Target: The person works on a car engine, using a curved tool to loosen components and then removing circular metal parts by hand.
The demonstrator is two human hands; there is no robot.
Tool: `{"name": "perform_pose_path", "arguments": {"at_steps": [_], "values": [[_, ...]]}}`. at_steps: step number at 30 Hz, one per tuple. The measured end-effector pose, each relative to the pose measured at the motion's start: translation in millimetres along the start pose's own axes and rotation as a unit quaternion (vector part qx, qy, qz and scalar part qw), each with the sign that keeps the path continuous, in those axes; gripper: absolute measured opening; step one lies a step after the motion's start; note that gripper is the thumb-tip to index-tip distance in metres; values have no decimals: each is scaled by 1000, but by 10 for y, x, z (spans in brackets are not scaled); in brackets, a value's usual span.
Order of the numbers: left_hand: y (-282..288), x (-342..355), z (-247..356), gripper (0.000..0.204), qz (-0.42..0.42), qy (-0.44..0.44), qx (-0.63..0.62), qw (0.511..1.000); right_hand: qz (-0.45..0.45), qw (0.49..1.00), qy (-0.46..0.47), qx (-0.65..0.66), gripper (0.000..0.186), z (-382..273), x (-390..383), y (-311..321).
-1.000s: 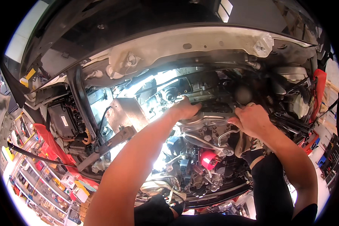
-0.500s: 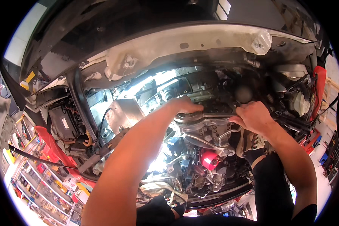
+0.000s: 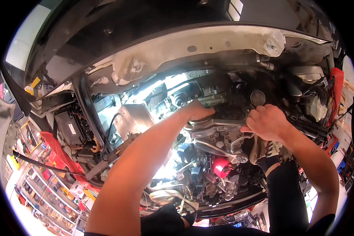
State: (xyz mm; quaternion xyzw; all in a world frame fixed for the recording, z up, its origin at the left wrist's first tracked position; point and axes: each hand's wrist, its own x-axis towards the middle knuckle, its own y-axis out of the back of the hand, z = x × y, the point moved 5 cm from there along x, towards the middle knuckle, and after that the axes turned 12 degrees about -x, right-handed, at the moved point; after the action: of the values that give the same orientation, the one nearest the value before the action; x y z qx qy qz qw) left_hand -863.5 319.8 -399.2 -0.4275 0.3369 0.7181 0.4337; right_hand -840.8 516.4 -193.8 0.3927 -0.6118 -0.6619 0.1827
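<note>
Both my hands grip a dark, broad engine part (image 3: 229, 115) with a grey metal edge, one at each end. My left hand (image 3: 200, 111) is closed over its left end, most of the fingers hidden behind it. At the other end, my right hand (image 3: 266, 121) has its fingers curled and its thumb against the near edge. A round grey disc (image 3: 257, 98) shows just beyond my right hand. Below the part lies a bare metal engine face (image 3: 220, 137) with bolt holes and a bent metal pipe (image 3: 240, 141).
A bright pink-red round piece (image 3: 221, 168) sits among wiring and hoses nearer me. My shoes (image 3: 259, 149) rest within the engine bay. A pale metal crossmember (image 3: 208, 43) spans the far side under the raised dark hood. Shelves (image 3: 43, 196) stand at the lower left.
The part and my hands have shifted slightly, the right hand a little to the right. The round disc, blurred before, is now sharp. Both hands keep their grip.
</note>
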Motion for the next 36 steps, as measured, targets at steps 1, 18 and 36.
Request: {"name": "perform_pose_path", "arguments": {"at_steps": [1, 18, 36], "values": [[93, 28, 65, 67, -5, -3, 0, 1000, -5, 1000, -3, 0, 40, 7, -6, -7], [429, -325, 589, 35, -227, 86, -115, 963, 24, 996, -48, 69, 38, 330, 158, 446], [840, -1272, 857, 71, 64, -53, -106, 991, 23, 992, 44, -115, 28, -517, 245, 1708]]}}
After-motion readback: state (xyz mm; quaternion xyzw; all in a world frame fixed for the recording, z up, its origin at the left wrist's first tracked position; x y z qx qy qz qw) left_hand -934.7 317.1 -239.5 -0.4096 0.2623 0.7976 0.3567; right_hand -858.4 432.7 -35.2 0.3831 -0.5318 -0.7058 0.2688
